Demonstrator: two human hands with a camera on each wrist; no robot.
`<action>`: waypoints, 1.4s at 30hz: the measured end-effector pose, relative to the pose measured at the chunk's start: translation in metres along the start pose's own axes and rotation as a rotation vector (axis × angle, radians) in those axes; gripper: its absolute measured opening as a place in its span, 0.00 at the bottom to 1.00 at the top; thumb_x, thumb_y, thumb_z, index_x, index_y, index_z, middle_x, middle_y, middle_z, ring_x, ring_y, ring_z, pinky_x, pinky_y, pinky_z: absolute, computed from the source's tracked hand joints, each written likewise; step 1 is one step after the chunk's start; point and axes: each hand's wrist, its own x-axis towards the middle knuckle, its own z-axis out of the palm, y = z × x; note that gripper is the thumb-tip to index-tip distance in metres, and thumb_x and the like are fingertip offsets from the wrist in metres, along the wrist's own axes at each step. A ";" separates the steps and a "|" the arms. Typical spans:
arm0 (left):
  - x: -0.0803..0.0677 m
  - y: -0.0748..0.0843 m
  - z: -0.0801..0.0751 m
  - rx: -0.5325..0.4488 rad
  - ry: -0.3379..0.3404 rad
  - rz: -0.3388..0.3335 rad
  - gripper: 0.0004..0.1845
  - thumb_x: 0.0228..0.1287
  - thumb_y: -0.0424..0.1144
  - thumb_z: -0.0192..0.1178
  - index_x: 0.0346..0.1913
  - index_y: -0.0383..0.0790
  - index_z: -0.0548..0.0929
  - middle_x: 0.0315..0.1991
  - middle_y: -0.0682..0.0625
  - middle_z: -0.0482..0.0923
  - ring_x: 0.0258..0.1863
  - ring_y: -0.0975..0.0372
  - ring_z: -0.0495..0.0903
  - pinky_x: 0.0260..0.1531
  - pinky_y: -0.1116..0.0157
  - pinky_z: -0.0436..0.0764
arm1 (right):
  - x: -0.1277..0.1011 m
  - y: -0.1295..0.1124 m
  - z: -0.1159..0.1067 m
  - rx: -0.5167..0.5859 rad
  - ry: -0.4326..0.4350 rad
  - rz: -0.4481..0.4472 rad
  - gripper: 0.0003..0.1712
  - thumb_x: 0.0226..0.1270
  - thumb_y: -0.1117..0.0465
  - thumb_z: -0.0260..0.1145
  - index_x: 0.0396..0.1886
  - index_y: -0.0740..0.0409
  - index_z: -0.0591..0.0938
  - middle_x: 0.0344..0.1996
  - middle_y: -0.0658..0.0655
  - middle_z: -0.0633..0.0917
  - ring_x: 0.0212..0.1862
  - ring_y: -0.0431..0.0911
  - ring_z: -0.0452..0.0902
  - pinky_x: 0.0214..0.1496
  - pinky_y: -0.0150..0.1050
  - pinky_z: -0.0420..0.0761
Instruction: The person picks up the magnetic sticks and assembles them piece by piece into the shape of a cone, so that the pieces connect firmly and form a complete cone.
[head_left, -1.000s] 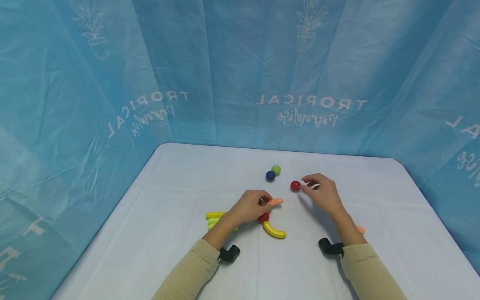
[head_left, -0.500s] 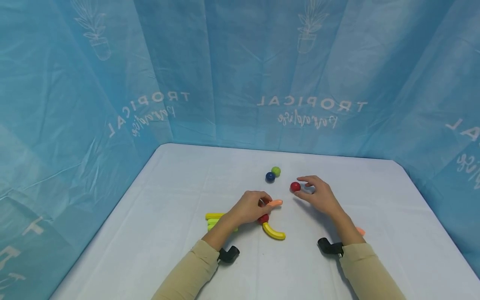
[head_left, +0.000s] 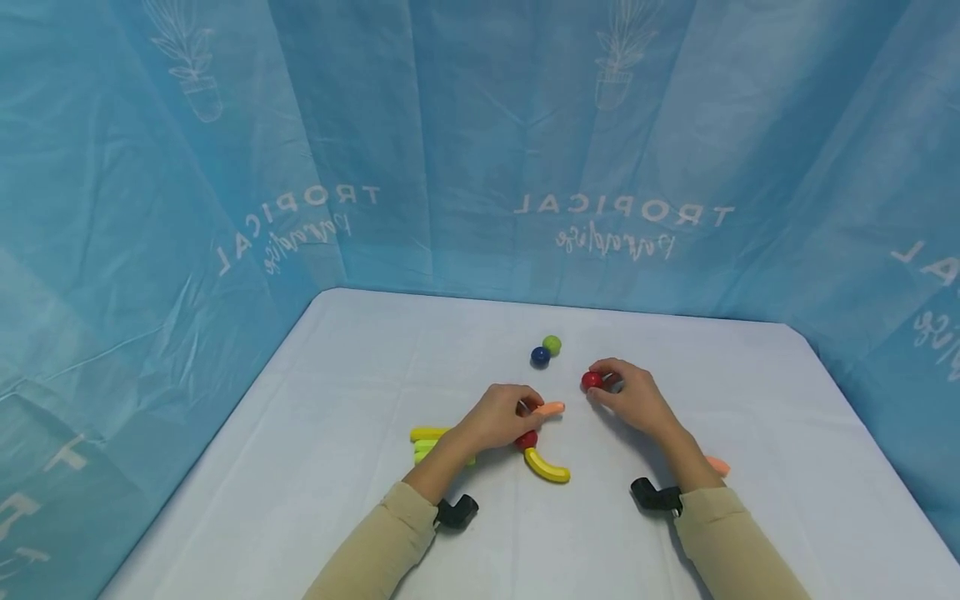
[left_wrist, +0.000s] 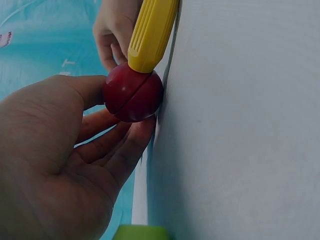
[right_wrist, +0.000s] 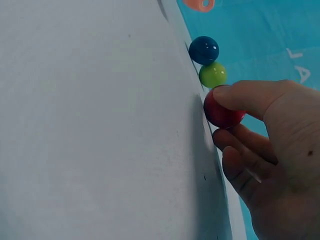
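Nearby, blue ball (head_left: 540,356) touches green ball (head_left: 552,343) beyond both hands.

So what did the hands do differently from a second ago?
The right hand closed in on the loose small red ball and now pinches it between thumb and fingers; a second ago its fingers only hovered beside it. The left hand stayed put, holding the orange stick joined to another red ball. The blue ball and green ball did not move.
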 end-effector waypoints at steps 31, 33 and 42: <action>0.001 -0.001 0.000 0.005 0.017 0.043 0.11 0.63 0.44 0.65 0.45 0.44 0.83 0.31 0.58 0.77 0.29 0.66 0.75 0.24 0.71 0.77 | -0.020 -0.028 0.002 0.047 -0.151 -0.113 0.16 0.57 0.50 0.74 0.45 0.43 0.82 0.34 0.42 0.81 0.36 0.41 0.75 0.36 0.40 0.77; 0.001 -0.001 0.000 0.008 0.018 0.045 0.11 0.63 0.44 0.65 0.46 0.44 0.83 0.31 0.58 0.77 0.29 0.66 0.75 0.25 0.71 0.77 | -0.021 -0.030 0.002 0.048 -0.160 -0.107 0.16 0.56 0.50 0.74 0.44 0.43 0.82 0.33 0.42 0.81 0.35 0.42 0.76 0.35 0.40 0.77; 0.000 -0.001 -0.001 0.014 0.018 0.039 0.11 0.63 0.43 0.65 0.46 0.44 0.83 0.32 0.58 0.77 0.30 0.67 0.75 0.26 0.72 0.77 | -0.021 -0.029 0.005 0.043 -0.185 -0.098 0.16 0.56 0.48 0.74 0.43 0.42 0.82 0.32 0.43 0.81 0.34 0.42 0.75 0.30 0.38 0.77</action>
